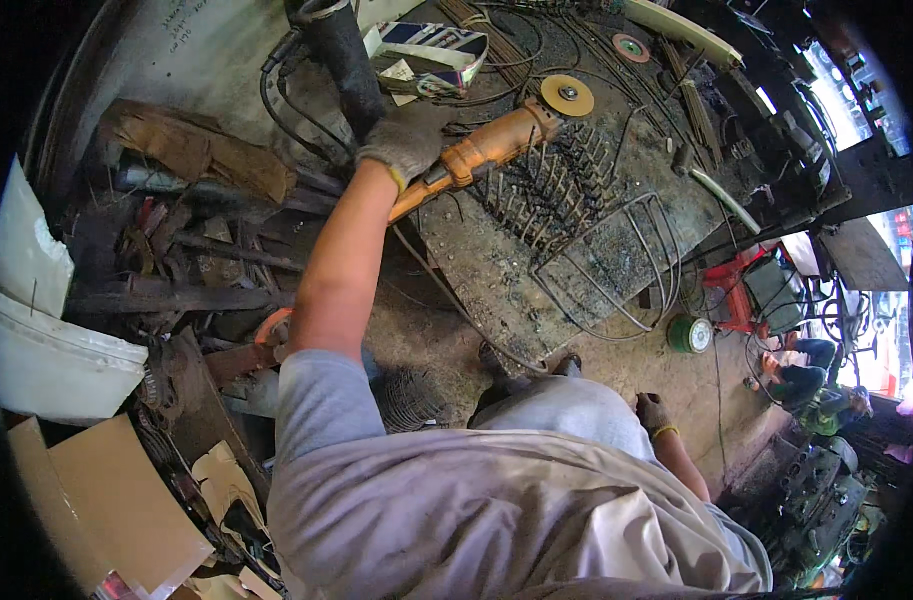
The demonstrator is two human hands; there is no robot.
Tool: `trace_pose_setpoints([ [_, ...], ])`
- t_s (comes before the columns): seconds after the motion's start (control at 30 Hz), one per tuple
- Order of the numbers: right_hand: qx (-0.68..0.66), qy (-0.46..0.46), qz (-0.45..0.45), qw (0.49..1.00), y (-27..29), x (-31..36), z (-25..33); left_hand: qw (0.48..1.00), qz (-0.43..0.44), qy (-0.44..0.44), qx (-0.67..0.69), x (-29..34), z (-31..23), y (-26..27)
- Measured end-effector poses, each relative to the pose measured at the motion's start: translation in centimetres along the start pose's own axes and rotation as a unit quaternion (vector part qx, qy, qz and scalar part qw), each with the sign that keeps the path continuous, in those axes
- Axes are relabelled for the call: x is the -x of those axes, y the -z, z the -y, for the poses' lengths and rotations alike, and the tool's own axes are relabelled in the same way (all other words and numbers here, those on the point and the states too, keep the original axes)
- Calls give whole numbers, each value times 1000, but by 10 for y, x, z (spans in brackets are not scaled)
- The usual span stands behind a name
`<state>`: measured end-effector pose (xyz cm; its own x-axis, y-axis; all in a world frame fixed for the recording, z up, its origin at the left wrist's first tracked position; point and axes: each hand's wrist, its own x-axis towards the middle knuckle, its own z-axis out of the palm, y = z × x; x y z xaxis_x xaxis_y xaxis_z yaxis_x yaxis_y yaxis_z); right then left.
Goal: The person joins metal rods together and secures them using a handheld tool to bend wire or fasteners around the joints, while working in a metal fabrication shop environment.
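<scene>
My left hand (409,138), in a grey knit glove, reaches to the far left side of the worktable. It is beside an orange angle grinder (492,145) and at the foot of a dark upright pipe (342,70). Its fingertips are hidden, so whether it grips anything does not show. The grinder lies tilted on the table, its tan disc (555,92) at the far end. Several rows of short metal rods (552,195) are laid out beside it. My right hand (654,412), in a dark glove, hangs low beside my leg, fingers curled in, nothing visible in it.
A bent wire frame (617,265) overhangs the metal table's (467,255) near right edge. A cable (457,305) hangs along its left side. An open box (432,60) stands behind. Scrap wood (192,150) lies left. A round green tin (691,334) and a seated person (812,385) are right.
</scene>
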<state>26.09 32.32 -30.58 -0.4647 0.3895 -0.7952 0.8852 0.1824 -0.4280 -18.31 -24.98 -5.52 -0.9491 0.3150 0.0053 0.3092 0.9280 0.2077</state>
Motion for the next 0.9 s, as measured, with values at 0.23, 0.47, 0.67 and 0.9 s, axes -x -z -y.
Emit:
trace_pose_setpoints([
  [0.23, -23, 27, -47, 998, 2, 7, -38, 969, 209, 34, -125, -40, -21, 8],
  [0.47, 95, -41, -21, 994, -2, 68, -14, 997, 46, 35, -46, -14, 3, 4],
  [0.67, 164, -7, -7, 986, 2, 62, -28, 994, 70, -15, -81, -35, -19, 4],
  [0.9, 45, -37, -63, 996, 8, 29, -50, 986, 92, -90, -107, -82, -6, -29],
])
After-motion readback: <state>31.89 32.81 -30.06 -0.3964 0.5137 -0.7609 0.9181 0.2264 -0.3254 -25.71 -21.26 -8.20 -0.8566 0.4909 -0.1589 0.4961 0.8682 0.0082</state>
